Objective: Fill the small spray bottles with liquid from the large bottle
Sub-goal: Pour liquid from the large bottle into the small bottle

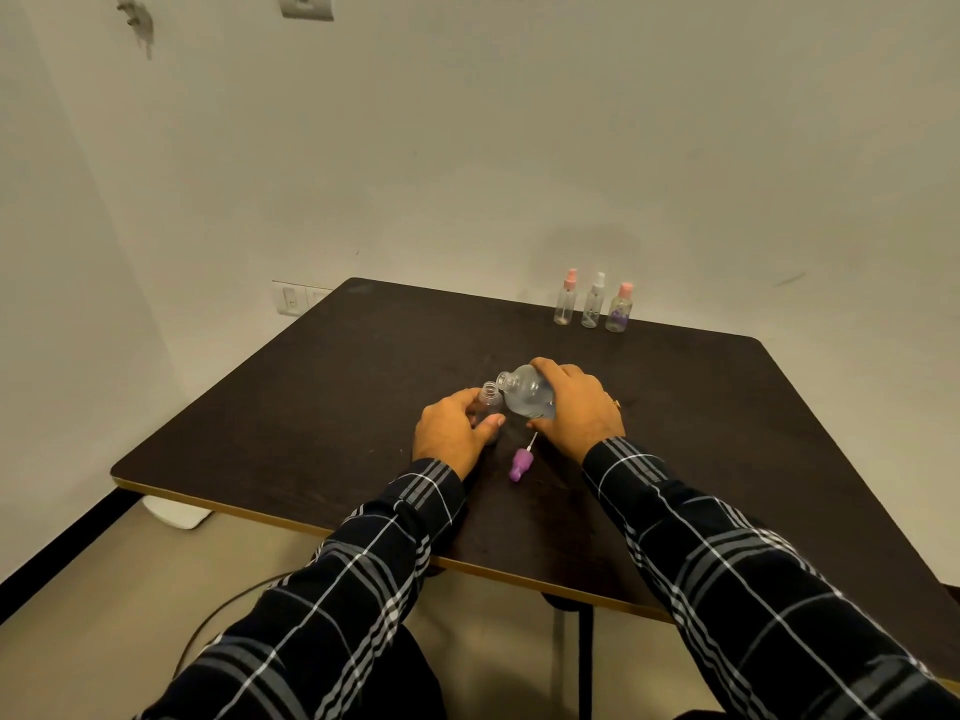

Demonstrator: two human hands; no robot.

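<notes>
Near the middle of the table [291, 407], your left hand [451, 433] curls round the small spray bottle [490, 398], thumb across its near side. That keeps it upright on the surface, open neck facing up, so it should not tip as liquid arrives. Your right hand [576, 405] wraps the large bottle [527, 394] from above and the right, holding it tilted well over. Its long axis runs from near right to far left, base toward your wrist, open mouth pointing left, just above and beside the small neck. Whether liquid is crossing yet is too fine to tell. The purple spray head [520, 462] lies on the table just on the near side of both hands, dip tube pointing far-right, probably parked there for refitting. Three capped spray bottles [593, 304] stand in a row at the far edge, well apart from the pour.
</notes>
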